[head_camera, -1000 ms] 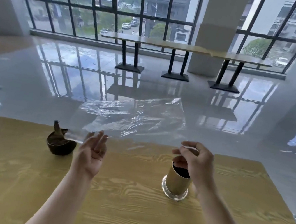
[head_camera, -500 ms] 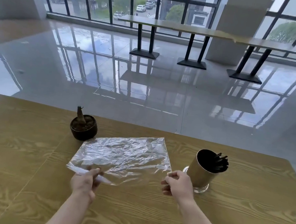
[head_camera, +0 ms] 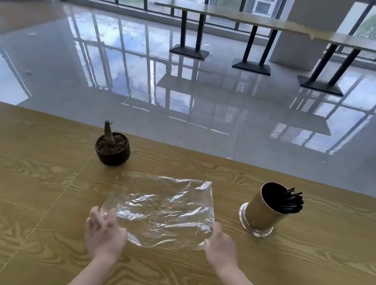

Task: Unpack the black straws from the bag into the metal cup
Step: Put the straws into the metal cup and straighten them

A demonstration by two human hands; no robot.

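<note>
A clear crumpled plastic bag point(head_camera: 161, 208) lies flat on the wooden table point(head_camera: 32, 193), with nothing visible inside it. To its right stands the gold metal cup point(head_camera: 262, 212) on a glass base, with a bundle of black straws point(head_camera: 290, 202) leaning out of its mouth. My left hand point(head_camera: 104, 235) is blurred at the bag's near left corner, fingers spread, touching or just off the plastic. My right hand point(head_camera: 221, 246) rests at the bag's near right corner, fingers curled by the edge; a grip on the plastic is not clear.
A small dark pot point(head_camera: 112, 148) with a bare brown stem stands just behind the bag on the left. The table's far edge runs behind the pot and cup. Beyond it are a glossy tiled floor and a long bar table point(head_camera: 246, 18) by the windows.
The bag was held up in the air, then came down flat onto the table. My left hand's fingers have spread open at the corner. The camera has tilted down.
</note>
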